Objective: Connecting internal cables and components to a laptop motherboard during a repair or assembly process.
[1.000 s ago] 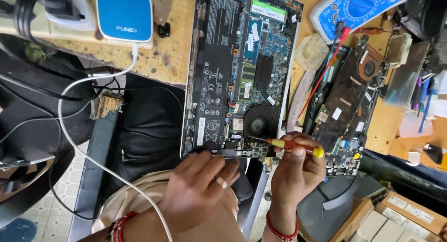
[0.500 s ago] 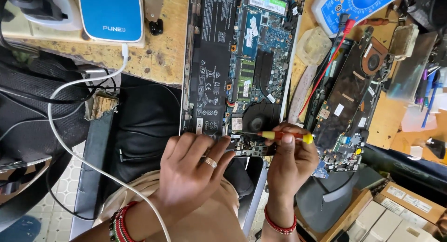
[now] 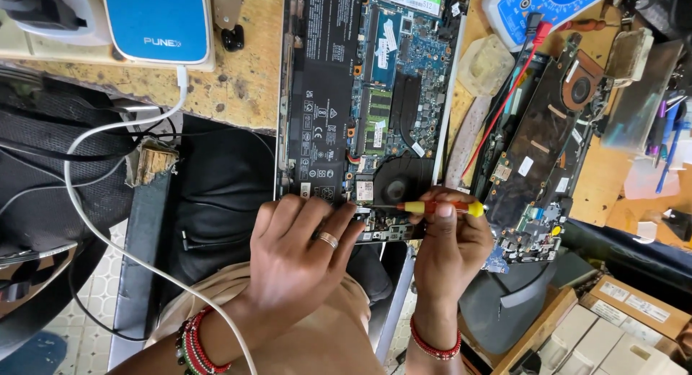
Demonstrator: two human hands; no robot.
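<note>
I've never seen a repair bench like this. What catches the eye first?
The opened laptop in the middle, its circuit board bare. At its near edge the right hand holds a yellow-and-orange screwdriver while the left hand rests on the laptop's edge. A bright blue-topped box sits top left.

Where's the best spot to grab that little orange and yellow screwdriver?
Probably its thick orange handle. The small orange and yellow screwdriver lies sideways, its thin metal tip pointing left into the opened laptop's circuit board, its yellow cap to the right. The right hand pinches that handle from the near side. The left hand rests on the laptop's near edge.
</note>
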